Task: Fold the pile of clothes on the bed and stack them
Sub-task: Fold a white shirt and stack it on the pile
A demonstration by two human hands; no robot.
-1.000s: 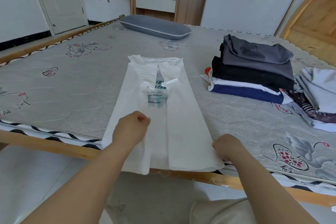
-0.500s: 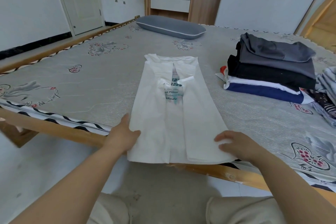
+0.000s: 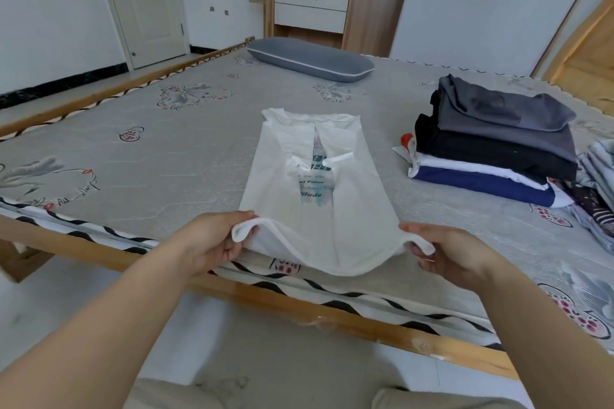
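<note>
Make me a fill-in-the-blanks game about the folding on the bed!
1. Both hands, the left hand and right hand, pinch the ____ T-shirt by its bottom hem.
2. The top garment on the folded stack is ____.
3. The long grey ____ lies at the mattress's far end.

Missing words: white; grey; pillow
</note>
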